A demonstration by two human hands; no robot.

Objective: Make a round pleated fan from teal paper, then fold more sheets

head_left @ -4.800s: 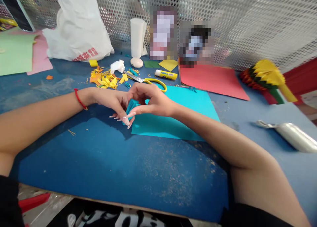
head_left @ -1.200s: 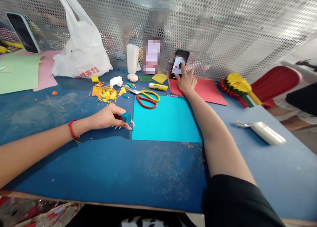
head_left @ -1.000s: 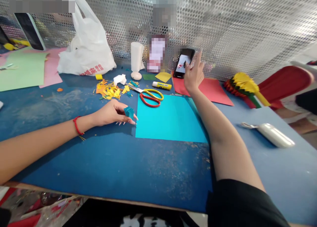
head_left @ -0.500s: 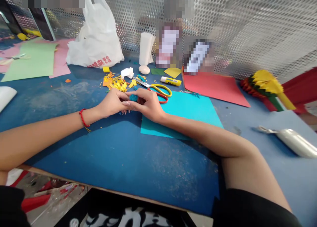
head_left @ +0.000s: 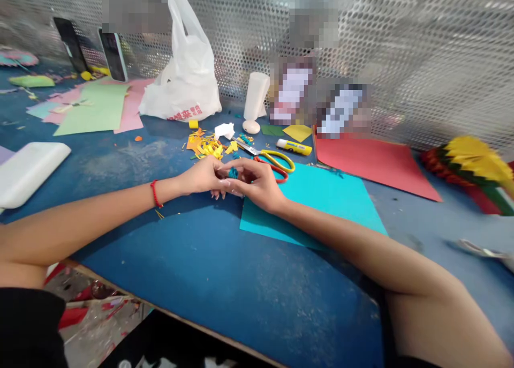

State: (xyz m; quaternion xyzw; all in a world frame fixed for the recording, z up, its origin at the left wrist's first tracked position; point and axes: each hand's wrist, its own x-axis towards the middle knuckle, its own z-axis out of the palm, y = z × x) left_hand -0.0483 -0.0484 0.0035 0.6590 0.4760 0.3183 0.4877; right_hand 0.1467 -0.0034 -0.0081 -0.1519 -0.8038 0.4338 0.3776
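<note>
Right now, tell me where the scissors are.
In the head view, the red-and-yellow-handled scissors lie just beyond the right hand, blades pointing at the yellow paper scraps, with the glue stick behind the handles.

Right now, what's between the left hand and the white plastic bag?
In the head view: a loose heap of yellow and orange paper scraps near the left hand, and a small yellow piece by the white plastic bag.

Right hand (head_left: 259,185) now with left hand (head_left: 198,176) on teal paper scrap (head_left: 233,172)
</note>
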